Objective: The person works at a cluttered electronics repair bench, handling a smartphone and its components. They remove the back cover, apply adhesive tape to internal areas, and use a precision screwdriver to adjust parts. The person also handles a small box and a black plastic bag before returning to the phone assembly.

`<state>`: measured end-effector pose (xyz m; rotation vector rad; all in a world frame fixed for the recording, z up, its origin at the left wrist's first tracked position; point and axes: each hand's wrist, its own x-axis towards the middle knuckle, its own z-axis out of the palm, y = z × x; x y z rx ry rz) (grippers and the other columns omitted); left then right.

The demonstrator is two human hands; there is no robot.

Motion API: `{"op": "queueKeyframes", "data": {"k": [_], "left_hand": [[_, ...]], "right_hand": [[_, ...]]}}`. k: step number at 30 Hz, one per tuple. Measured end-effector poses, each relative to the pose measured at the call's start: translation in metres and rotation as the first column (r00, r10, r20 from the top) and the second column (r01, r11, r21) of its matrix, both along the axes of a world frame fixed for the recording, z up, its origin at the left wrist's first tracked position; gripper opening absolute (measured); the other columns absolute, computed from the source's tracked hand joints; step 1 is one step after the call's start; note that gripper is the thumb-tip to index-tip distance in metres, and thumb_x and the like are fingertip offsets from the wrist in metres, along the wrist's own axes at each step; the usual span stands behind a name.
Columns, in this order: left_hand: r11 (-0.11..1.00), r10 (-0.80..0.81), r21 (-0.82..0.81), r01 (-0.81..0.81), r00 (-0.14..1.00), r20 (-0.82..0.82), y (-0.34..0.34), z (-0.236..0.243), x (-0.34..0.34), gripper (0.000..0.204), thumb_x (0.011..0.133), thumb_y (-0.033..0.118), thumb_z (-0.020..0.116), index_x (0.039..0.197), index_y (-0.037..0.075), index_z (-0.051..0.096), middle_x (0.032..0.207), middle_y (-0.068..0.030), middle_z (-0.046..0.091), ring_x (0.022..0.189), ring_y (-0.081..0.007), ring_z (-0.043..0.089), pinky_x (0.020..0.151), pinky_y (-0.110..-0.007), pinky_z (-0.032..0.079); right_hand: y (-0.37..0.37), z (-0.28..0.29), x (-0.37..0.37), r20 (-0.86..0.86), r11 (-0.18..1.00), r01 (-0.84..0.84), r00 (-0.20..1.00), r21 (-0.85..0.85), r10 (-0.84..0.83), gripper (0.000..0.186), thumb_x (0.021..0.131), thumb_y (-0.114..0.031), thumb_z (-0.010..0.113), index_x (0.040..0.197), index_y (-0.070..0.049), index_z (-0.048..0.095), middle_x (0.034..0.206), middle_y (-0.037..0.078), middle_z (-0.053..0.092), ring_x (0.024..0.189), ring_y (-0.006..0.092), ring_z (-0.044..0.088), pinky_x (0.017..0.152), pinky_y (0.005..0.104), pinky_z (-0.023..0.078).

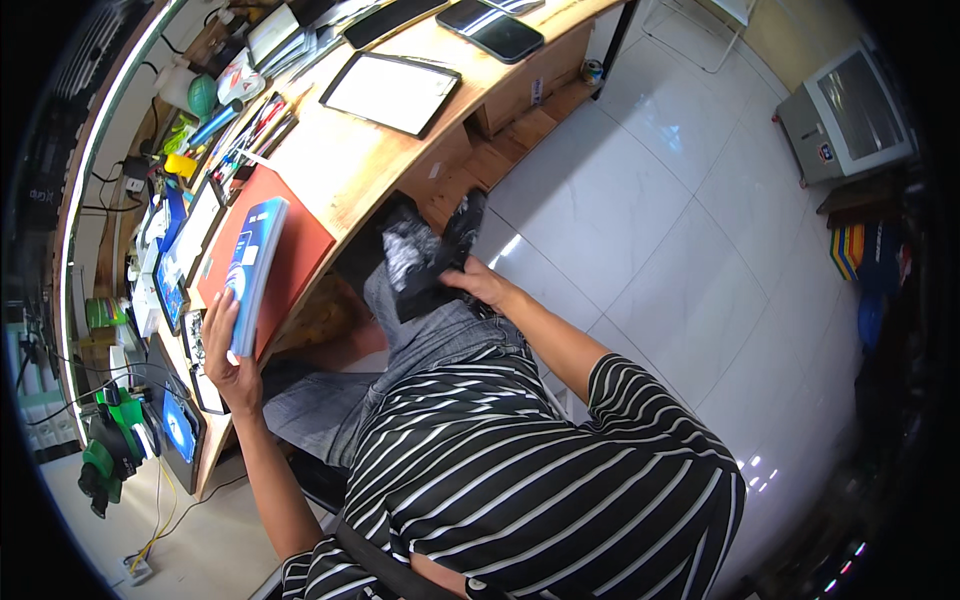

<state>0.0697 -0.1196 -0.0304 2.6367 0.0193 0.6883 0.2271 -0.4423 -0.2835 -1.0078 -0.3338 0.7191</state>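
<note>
Your room's largest surface is the glossy pale tiled floor (pixel 640 190), reflecting lights to your right. Along it runs your wooden tabletop (pixel 315 150), its near edge facing your lap and its far edge crowded with cables and workshop clutter beneath a bright light strip. Below the tabletop's right half is a wooden shelf (pixel 515 143). Across the floor, well apart from the tabletop, stands a box-shaped grey unit (pixel 858 115) with a dark window.

An orange-red mat (pixel 300 225) lies along the near edge, left of the middle. Farther right, a black-rimmed white panel (pixel 392 92) lies flat, close to that same edge. Off the near edge, above your lap, is a crinkled black bag (pixel 410 250), blurred in places; your right hand (pixel 480 283) is clamped on its lower part.

Over the mat is a blue book-like packet (pixel 257 265), gripped at its lower end by your left hand (pixel 228 340); whether it rests on the mat you cannot tell. Your hands are well apart. Toward the tabletop's right end lies a dark smartphone (pixel 490 30); pens and slim tools (pixel 262 130) line the far side. Smallest is a can (pixel 592 71) at the shelf's right end.
</note>
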Motion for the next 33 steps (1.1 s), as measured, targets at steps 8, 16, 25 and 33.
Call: {"op": "queueKeyframes", "data": {"k": [8, 16, 25, 33], "left_hand": [[0.986, 0.093, 0.157, -0.055, 0.964, -0.249, 0.014, 0.020, -0.007, 0.068, 0.074, -0.012, 0.053, 0.137, 0.009, 0.068, 0.156, -0.0135, 0.054, 0.154, -0.0361, 0.037, 0.126, -0.047, 0.030], [0.957, 0.280, -0.148, -0.251, 0.932, 0.231, -0.018, 0.000, -0.064, 0.021, 0.085, -0.013, 0.060, 0.097, -0.002, 0.073, 0.092, -0.0141, 0.074, 0.088, -0.0254, 0.072, 0.081, -0.034, 0.056], [0.826, 0.124, -0.479, -0.296, 0.925, -0.358, -0.072, -0.148, -0.142, 0.016, 0.091, 0.002, 0.064, 0.099, 0.001, 0.078, 0.090, -0.0149, 0.077, 0.079, -0.0291, 0.075, 0.075, -0.038, 0.058], [0.635, 0.155, -0.541, -0.552, 0.777, -0.611, -0.041, -0.171, -0.121, 0.020, 0.096, 0.007, 0.064, 0.109, 0.007, 0.079, 0.093, -0.0110, 0.080, 0.084, -0.0224, 0.077, 0.076, -0.034, 0.057]], "right_hand": [[0.014, 0.052, 0.040, 0.377, 0.698, 0.651, 0.752, -0.298, -0.541, 0.023, 0.081, -0.013, 0.071, 0.091, 0.008, 0.071, 0.083, 0.019, 0.077, 0.073, 0.0245, 0.074, 0.069, 0.0380, 0.055], [0.136, 0.090, 0.030, 0.569, 0.605, 0.214, 0.661, -0.767, 0.489, 0.029, 0.080, -0.008, 0.057, 0.102, 0.004, 0.072, 0.104, 0.032, 0.070, 0.103, 0.0527, 0.065, 0.090, 0.0523, 0.053], [0.211, 0.014, 0.119, 0.572, 0.406, 0.405, 0.524, -0.819, 0.630, 0.041, 0.093, -0.027, 0.063, 0.123, 0.000, 0.069, 0.130, 0.027, 0.068, 0.123, 0.0437, 0.063, 0.103, 0.0480, 0.050], [0.220, -0.004, 0.133, 0.441, 0.265, 0.366, 0.583, -0.892, 0.682, 0.044, 0.094, -0.030, 0.064, 0.125, 0.000, 0.068, 0.131, 0.026, 0.067, 0.125, 0.0424, 0.062, 0.104, 0.0473, 0.050]]}}
